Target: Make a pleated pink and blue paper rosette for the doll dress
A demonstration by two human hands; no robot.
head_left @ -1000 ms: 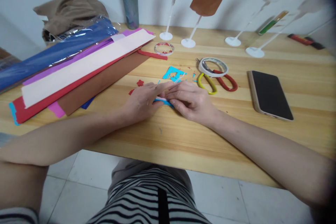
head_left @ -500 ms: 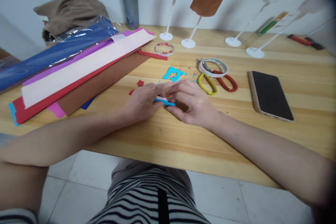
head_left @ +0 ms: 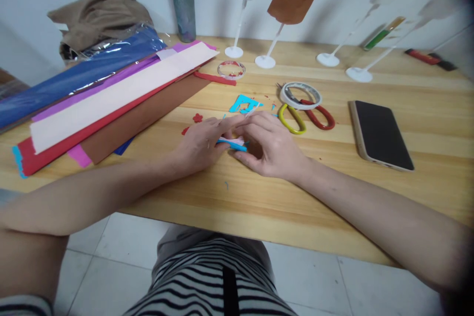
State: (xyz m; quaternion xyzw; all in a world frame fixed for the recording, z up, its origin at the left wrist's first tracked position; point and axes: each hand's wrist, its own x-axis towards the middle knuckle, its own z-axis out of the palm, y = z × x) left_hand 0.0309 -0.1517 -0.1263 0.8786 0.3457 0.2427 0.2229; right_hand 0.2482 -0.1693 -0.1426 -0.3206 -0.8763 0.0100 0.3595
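My left hand (head_left: 200, 143) pinches a small bright-blue strip (head_left: 237, 147) with pale pinkish-white material (head_left: 233, 141) along its upper side. Close beside it on the right, my right hand (head_left: 272, 145) has its fingers bent over the far side of the piece, the thumb lying near the blue end. What the right fingertips grip is hidden. A thin whitish sliver (head_left: 254, 110) sticks up behind the fingers. Just beyond lies a cut-up blue scrap (head_left: 237, 104). A red flower-shaped cutout (head_left: 197, 118) rests by the left knuckles, with another red piece (head_left: 185, 131) partly covered.
Scissors (head_left: 292, 121) with yellow and red handles lie under a tape roll (head_left: 314, 103). A phone (head_left: 383, 133) is at the right. Stacked coloured sheets (head_left: 122, 98) fill the left side. White-based stands (head_left: 265, 61) line the back, near a clear ring (head_left: 221, 70).
My right fingers have shifted slightly and opened a little away from the piece, so more of the pale material shows above the blue strip. The left hand stays nearly still.
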